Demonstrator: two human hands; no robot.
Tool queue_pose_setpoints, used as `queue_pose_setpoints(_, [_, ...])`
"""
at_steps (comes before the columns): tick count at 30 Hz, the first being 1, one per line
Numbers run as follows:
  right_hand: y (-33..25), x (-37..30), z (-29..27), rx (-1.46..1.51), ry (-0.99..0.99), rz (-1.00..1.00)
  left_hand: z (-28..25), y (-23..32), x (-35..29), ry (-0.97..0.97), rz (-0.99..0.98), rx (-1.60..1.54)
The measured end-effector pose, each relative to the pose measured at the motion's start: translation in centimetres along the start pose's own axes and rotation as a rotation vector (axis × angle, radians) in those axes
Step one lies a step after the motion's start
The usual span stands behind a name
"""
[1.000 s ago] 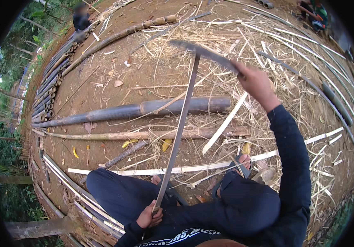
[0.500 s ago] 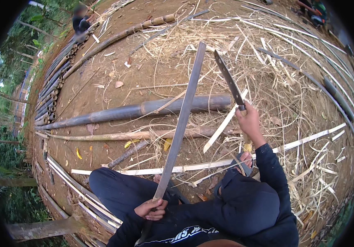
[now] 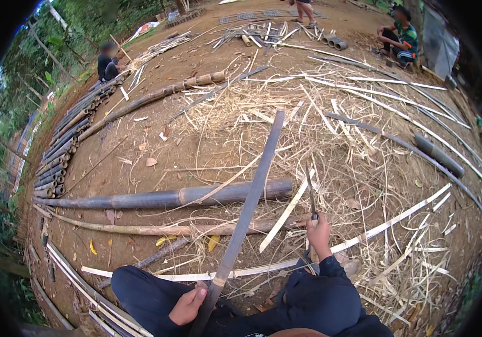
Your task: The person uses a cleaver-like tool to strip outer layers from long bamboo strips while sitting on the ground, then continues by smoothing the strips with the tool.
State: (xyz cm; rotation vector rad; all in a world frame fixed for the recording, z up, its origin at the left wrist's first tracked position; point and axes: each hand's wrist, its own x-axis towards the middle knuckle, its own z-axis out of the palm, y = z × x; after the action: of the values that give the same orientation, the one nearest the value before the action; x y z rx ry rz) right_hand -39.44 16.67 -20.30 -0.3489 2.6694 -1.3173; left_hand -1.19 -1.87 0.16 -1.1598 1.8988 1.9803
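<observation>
My left hand (image 3: 187, 306) is closed at the near end of a long, dark bamboo strip (image 3: 246, 210), thumb along its edge and fingers partly hidden behind it. The strip slants up and away to the right across my lap, with a pale node low on it. To the right, my right hand (image 3: 319, 231) grips the handle of a knife (image 3: 311, 194), its narrow blade pointing up and away, apart from the strip. Beyond my knees lies a thick dark bamboo pole (image 3: 140, 200). A pale split strip (image 3: 286, 216) rests on the ground near the knife.
Thin bamboo shavings (image 3: 359, 185) litter the ground ahead and right. A long pale strip (image 3: 375, 230) crosses before my feet. Stacked bamboo poles (image 3: 61, 163) line the left. One person (image 3: 109, 62) sits far left, another (image 3: 401, 39) far right; a third person's legs (image 3: 305, 12) stand behind.
The view has tilted up, showing more of the far ground. My right hand has lowered with the knife, the blade now turned edge-on. My left hand has shifted along the strip's near end.
</observation>
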Motion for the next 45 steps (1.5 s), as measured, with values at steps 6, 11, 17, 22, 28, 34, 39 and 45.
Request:
queue_pose_setpoints(6, [0.9,0.4,0.0,-0.049,0.044,-0.013,-0.4,-1.8,-0.9,0.075,0.096,0.275])
queue_pose_setpoints(11, [0.0,0.5,-0.1,-0.049,0.023,-0.012,-0.9,-1.7,0.2,0.098,0.045,0.073])
queue_pose_setpoints(17, [1.1,1.1,1.0,-0.092,-0.036,-0.087,-2.2,-2.9,1.1,0.055,-0.059,-0.133])
queue_pose_setpoints(22, [2.2,1.7,2.1,-0.209,-0.107,-0.032,-2.2,-1.4,-0.3,0.119,0.028,0.156])
queue_pose_setpoints(28, [2.6,1.5,2.8,-0.191,-0.188,0.005,-1.9,1.5,-4.6,0.560,0.345,0.534])
queue_pose_setpoints(34, [3.9,3.1,2.1,-0.296,-0.204,0.042,-2.0,5.3,-1.8,1.127,0.519,0.544])
queue_pose_setpoints(39, [3.7,3.1,2.3,-0.178,-0.252,0.133,2.0,3.8,-4.5,0.451,0.279,0.780])
queue_pose_setpoints(45, [5.4,3.4,3.6,-0.304,-0.211,0.012,5.8,-2.3,-4.6,0.514,0.296,0.833])
